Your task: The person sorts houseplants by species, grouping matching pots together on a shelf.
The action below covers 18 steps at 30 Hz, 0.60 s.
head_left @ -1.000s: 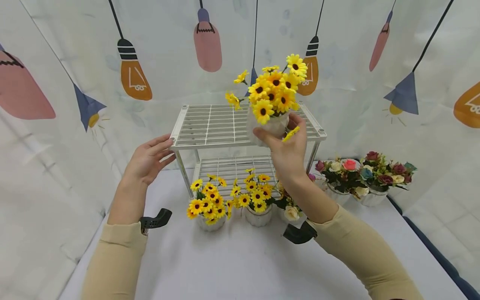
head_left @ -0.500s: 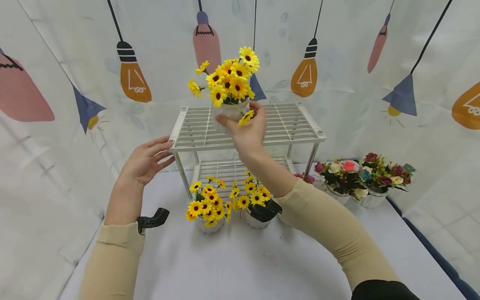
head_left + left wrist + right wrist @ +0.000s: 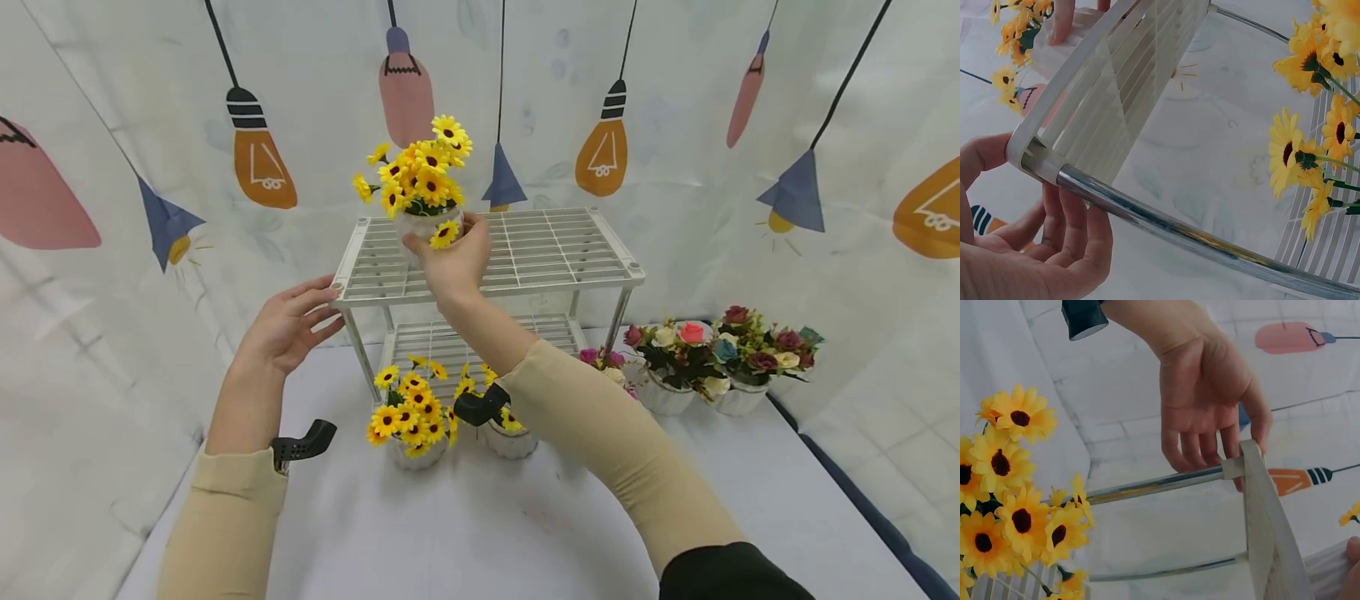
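Observation:
My right hand grips a white flowerpot of yellow artificial sunflowers over the left part of the rack's top shelf. Whether its base touches the wires cannot be told. My left hand holds the front left corner of the white two-tier wire rack, its thumb on the corner and fingers by the metal leg. In the right wrist view, the left hand shows at that same corner, while only a bit of the right hand appears at the edge.
Two more sunflower pots, one at left and one partly behind my right forearm, stand before the lower shelf. Mixed rose pots stand right of the rack. A printed curtain hangs behind.
My right hand has carried the sunflower pot leftward across the top shelf, then lowered it toward the wires. My left hand has stayed at the rack's corner.

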Each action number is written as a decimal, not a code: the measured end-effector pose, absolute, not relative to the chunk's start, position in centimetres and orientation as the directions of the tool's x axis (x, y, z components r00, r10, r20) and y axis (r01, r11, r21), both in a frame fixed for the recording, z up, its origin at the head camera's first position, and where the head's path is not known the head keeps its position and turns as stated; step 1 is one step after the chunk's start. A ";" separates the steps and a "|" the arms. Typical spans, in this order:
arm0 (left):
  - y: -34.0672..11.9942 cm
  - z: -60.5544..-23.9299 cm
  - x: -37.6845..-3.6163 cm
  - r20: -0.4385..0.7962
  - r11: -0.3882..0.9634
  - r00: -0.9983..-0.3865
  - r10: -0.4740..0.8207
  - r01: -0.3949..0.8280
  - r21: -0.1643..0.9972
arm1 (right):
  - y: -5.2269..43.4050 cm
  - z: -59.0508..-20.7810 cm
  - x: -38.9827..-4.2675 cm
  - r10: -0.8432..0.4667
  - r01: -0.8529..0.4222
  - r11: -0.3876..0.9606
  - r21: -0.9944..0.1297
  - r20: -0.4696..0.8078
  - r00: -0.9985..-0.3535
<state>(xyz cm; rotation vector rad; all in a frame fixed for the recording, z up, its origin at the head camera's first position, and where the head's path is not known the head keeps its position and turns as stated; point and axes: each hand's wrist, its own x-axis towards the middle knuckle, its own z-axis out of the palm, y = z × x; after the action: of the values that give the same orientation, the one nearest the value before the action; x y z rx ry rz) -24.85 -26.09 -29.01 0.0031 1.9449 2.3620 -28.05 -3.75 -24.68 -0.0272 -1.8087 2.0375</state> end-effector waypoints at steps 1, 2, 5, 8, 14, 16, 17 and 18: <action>-26.1 -29.1 -24.8 -0.051 -0.192 -0.997 0.063 -0.062 0.979 | -4.1 -24.6 -28.2 0.319 -0.279 -0.059 -0.958 0.247 -0.915; -26.1 -29.1 -24.8 -0.050 -0.196 -0.997 0.061 -0.061 0.979 | -4.4 -24.5 -28.3 0.321 -0.269 -0.046 -0.962 0.241 -0.916; -26.1 -29.2 -24.9 -0.049 -0.208 -0.997 0.061 -0.061 0.976 | -5.4 -24.2 -28.6 0.327 -0.223 0.000 -0.975 0.211 -0.921; -26.0 -29.1 -25.0 -0.049 -0.210 -0.997 0.067 -0.062 0.976 | -6.2 -23.9 -29.0 0.341 -0.179 0.011 -0.984 0.172 -0.924; -25.9 -29.0 -25.2 -0.039 -0.219 -0.997 0.071 -0.054 0.974 | -7.7 -23.9 -29.6 0.359 -0.151 0.022 -0.988 0.149 -0.921; -26.0 -29.0 -25.1 -0.044 -0.224 -0.997 0.066 -0.058 0.973 | -8.2 -24.0 -29.8 0.359 -0.134 0.040 -0.990 0.139 -0.923; -26.1 -29.1 -25.0 -0.046 -0.226 -0.997 0.064 -0.059 0.972 | -8.4 -24.0 -29.8 0.357 -0.125 0.047 -0.991 0.133 -0.925; -26.2 -29.2 -25.0 -0.045 -0.229 -0.997 0.062 -0.058 0.972 | -8.5 -24.0 -29.9 0.357 -0.117 0.058 -0.991 0.130 -0.925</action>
<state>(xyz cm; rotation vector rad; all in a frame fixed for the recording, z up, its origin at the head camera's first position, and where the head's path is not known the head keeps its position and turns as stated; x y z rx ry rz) -24.97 -26.16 -29.17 0.0043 1.9002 2.4045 -29.89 -8.54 -24.04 -0.2407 -2.0017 1.9308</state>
